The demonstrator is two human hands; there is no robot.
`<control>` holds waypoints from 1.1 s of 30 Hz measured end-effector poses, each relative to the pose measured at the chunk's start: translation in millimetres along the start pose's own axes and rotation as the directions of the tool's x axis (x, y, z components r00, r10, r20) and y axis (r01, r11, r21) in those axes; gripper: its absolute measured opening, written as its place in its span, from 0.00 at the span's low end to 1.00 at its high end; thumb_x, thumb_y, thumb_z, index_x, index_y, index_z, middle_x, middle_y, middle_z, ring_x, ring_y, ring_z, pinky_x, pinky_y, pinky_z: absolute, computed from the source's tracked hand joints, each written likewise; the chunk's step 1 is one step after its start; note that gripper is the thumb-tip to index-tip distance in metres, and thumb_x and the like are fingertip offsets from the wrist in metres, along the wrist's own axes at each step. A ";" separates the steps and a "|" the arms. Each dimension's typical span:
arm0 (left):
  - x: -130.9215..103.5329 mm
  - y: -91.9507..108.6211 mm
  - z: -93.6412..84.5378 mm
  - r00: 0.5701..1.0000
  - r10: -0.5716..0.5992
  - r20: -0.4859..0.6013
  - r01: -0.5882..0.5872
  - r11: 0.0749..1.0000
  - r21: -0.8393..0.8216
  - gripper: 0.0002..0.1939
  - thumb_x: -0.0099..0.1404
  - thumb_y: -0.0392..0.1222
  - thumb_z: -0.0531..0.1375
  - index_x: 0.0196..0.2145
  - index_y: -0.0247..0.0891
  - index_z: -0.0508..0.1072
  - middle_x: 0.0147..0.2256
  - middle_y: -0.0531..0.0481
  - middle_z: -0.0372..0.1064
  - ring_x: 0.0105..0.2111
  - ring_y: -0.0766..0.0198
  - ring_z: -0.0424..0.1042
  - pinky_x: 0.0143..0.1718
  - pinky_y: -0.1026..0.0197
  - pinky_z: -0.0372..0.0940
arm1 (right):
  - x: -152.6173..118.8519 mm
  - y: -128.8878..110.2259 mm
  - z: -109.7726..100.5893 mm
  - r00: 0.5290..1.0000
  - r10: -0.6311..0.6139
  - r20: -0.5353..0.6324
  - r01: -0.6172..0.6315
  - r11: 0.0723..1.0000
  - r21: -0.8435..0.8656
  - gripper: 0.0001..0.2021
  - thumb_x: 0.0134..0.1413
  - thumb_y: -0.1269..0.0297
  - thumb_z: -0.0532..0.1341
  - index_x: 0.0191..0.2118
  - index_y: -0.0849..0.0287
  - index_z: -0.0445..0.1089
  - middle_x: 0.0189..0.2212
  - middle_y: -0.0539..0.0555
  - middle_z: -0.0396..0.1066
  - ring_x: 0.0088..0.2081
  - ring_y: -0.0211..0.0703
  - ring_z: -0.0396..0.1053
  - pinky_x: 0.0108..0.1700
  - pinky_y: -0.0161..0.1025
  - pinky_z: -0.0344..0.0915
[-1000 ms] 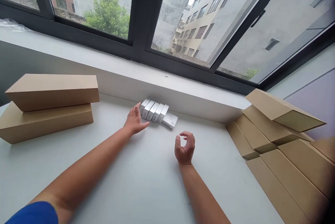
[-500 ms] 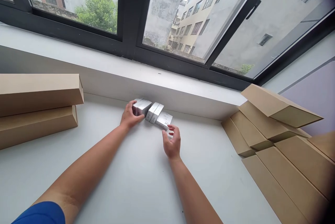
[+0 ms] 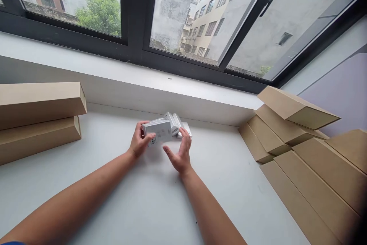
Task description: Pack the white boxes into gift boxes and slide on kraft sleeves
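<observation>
My left hand (image 3: 139,140) is closed on small silver-white boxes (image 3: 160,132), its thumb over the front face and its fingers behind. They are tilted with a broad face toward me; how many it holds I cannot tell. Just behind and to the right, more small silver boxes (image 3: 175,123) lean on the white surface. One flat silver box (image 3: 187,129) lies at their right end, partly hidden by fingers. My right hand (image 3: 180,153) is open, thumb and fingers spread, close to the right side of these boxes; whether it touches them I cannot tell.
Two long brown cardboard boxes (image 3: 40,103) are stacked at the left. A larger pile of brown boxes (image 3: 304,153) stands at the right. Behind the white tabletop (image 3: 137,203) rises a ledge (image 3: 172,80) below a dark-framed window (image 3: 134,15).
My left hand has lifted silver boxes off the surface and turned their broad face toward me. My right hand has shifted slightly left and spread its fingers. The view has shifted a little.
</observation>
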State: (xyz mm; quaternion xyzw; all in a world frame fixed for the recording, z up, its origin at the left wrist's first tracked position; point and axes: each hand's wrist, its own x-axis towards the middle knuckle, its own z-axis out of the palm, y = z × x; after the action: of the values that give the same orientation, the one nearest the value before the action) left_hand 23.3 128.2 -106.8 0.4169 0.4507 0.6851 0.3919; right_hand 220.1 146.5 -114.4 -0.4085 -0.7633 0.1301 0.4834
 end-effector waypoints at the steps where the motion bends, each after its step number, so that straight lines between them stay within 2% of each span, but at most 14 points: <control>1: -6.9 0.5 2.2 0.996 0.045 0.079 -0.050 0.996 0.068 0.29 0.53 0.47 0.67 0.51 0.43 0.64 0.39 0.50 0.69 0.38 0.58 0.70 0.39 0.57 0.67 | -0.9 -1.4 0.1 0.999 -0.017 0.030 0.018 1.000 -0.011 0.46 0.50 0.41 0.68 0.68 0.54 0.49 0.67 0.67 0.51 0.69 0.67 0.48 0.66 0.69 0.50; 3: -15.2 2.8 4.7 0.952 0.200 0.230 -0.251 0.943 0.217 0.31 0.54 0.44 0.68 0.53 0.44 0.62 0.44 0.47 0.68 0.42 0.57 0.70 0.43 0.55 0.67 | -2.6 -4.2 0.2 0.997 -0.027 0.076 0.024 0.999 0.042 0.54 0.42 0.42 0.73 0.70 0.52 0.45 0.69 0.67 0.49 0.70 0.68 0.47 0.65 0.68 0.52; 6: -17.0 6.2 5.5 0.812 0.454 0.367 -0.566 0.764 0.309 0.39 0.51 0.44 0.72 0.56 0.46 0.58 0.51 0.43 0.65 0.47 0.53 0.69 0.48 0.52 0.66 | -3.6 -6.3 0.0 0.991 -0.003 0.133 -0.037 0.955 0.296 0.55 0.39 0.49 0.76 0.69 0.48 0.45 0.66 0.63 0.56 0.66 0.63 0.57 0.62 0.61 0.62; 9: -13.5 5.4 4.5 0.737 0.539 0.409 -0.660 0.705 0.261 0.50 0.46 0.53 0.76 0.60 0.46 0.54 0.52 0.41 0.64 0.49 0.50 0.70 0.50 0.49 0.65 | -3.7 -5.2 0.1 0.986 0.033 0.164 -0.107 0.876 0.470 0.51 0.37 0.54 0.78 0.66 0.47 0.53 0.61 0.60 0.63 0.61 0.59 0.65 0.59 0.56 0.67; 10: -12.1 4.3 3.6 0.746 0.531 0.402 -0.645 0.726 0.239 0.53 0.44 0.57 0.76 0.60 0.46 0.53 0.52 0.41 0.65 0.49 0.49 0.70 0.50 0.49 0.65 | -3.8 -4.9 0.2 0.983 0.057 0.174 -0.137 0.860 0.492 0.49 0.36 0.55 0.78 0.64 0.48 0.55 0.60 0.59 0.64 0.59 0.58 0.67 0.57 0.55 0.68; 12: -9.4 1.7 1.2 0.817 0.459 0.349 -0.548 0.807 0.223 0.53 0.43 0.66 0.73 0.59 0.44 0.55 0.50 0.41 0.67 0.49 0.48 0.70 0.51 0.49 0.65 | -4.3 -5.5 0.4 0.971 0.105 0.215 -0.205 0.828 0.522 0.47 0.35 0.57 0.79 0.62 0.49 0.58 0.57 0.59 0.67 0.56 0.56 0.69 0.53 0.53 0.72; 14: -6.2 0.2 -1.6 0.927 0.262 0.267 -0.324 0.920 0.223 0.51 0.43 0.73 0.69 0.57 0.43 0.60 0.48 0.43 0.69 0.47 0.49 0.71 0.48 0.51 0.66 | -4.7 -8.1 0.9 0.954 0.163 0.253 -0.282 0.778 0.561 0.44 0.34 0.59 0.79 0.59 0.52 0.61 0.54 0.58 0.70 0.53 0.54 0.71 0.50 0.50 0.73; 16: -2.1 0.3 -3.8 0.973 -0.001 0.230 -0.049 0.976 0.214 0.47 0.46 0.76 0.65 0.53 0.40 0.64 0.43 0.44 0.71 0.40 0.52 0.73 0.41 0.54 0.67 | -4.2 -12.0 1.5 0.939 0.243 0.245 -0.344 0.708 0.617 0.37 0.37 0.59 0.78 0.55 0.54 0.64 0.48 0.57 0.74 0.48 0.51 0.74 0.48 0.48 0.74; 18: 1.9 1.8 -4.7 0.952 -0.179 0.249 0.130 0.971 0.200 0.45 0.49 0.76 0.63 0.52 0.38 0.66 0.36 0.46 0.73 0.33 0.55 0.73 0.35 0.56 0.66 | -2.4 -15.6 2.0 0.921 0.324 0.217 -0.382 0.639 0.667 0.30 0.42 0.57 0.76 0.50 0.56 0.66 0.43 0.55 0.76 0.44 0.48 0.75 0.47 0.47 0.74; 20: 4.7 3.7 -4.5 0.937 -0.233 0.260 0.186 0.964 0.191 0.43 0.52 0.72 0.65 0.53 0.37 0.64 0.33 0.47 0.74 0.32 0.56 0.74 0.33 0.57 0.66 | 0.5 -17.0 1.2 0.907 0.383 0.177 -0.391 0.605 0.694 0.26 0.47 0.53 0.73 0.47 0.56 0.66 0.42 0.55 0.76 0.42 0.47 0.76 0.44 0.45 0.74; 24: 6.7 6.7 -4.0 0.938 -0.275 0.212 0.251 0.959 0.133 0.38 0.55 0.64 0.68 0.54 0.40 0.61 0.37 0.47 0.75 0.36 0.56 0.75 0.36 0.57 0.68 | 7.9 -8.7 -6.5 0.856 0.517 0.006 -0.372 0.609 0.701 0.22 0.56 0.44 0.65 0.46 0.55 0.65 0.39 0.52 0.73 0.36 0.41 0.73 0.31 0.35 0.69; 28: 8.7 6.5 -5.7 0.947 -0.267 0.179 0.258 0.963 0.071 0.28 0.61 0.63 0.63 0.49 0.42 0.65 0.39 0.48 0.73 0.37 0.57 0.75 0.35 0.59 0.68 | 12.7 6.0 -15.7 0.734 0.647 -0.205 -0.367 0.632 0.682 0.21 0.60 0.39 0.58 0.41 0.55 0.61 0.36 0.50 0.68 0.32 0.37 0.68 0.24 0.32 0.61; 30: 9.6 5.9 -6.8 0.949 -0.259 0.181 0.252 0.966 0.059 0.26 0.61 0.63 0.62 0.47 0.42 0.66 0.39 0.49 0.73 0.37 0.57 0.75 0.34 0.59 0.68 | 12.9 9.3 -16.9 0.694 0.681 -0.236 -0.387 0.628 0.675 0.21 0.60 0.40 0.57 0.41 0.55 0.60 0.37 0.51 0.68 0.32 0.38 0.68 0.24 0.32 0.61; 33: 8.0 6.9 -8.3 0.945 -0.258 0.200 0.250 0.966 0.063 0.26 0.60 0.62 0.64 0.46 0.41 0.68 0.38 0.49 0.72 0.35 0.57 0.74 0.33 0.58 0.68 | 11.3 7.6 -14.6 0.690 0.690 -0.219 -0.411 0.622 0.666 0.22 0.58 0.40 0.58 0.41 0.55 0.61 0.37 0.52 0.69 0.33 0.41 0.69 0.23 0.34 0.62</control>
State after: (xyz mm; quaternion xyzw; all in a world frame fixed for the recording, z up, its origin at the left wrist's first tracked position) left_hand 11.8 131.2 -100.5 0.4314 0.4701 0.5734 0.5140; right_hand 234.0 156.9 -104.5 -0.4830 -0.3828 0.3979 0.6796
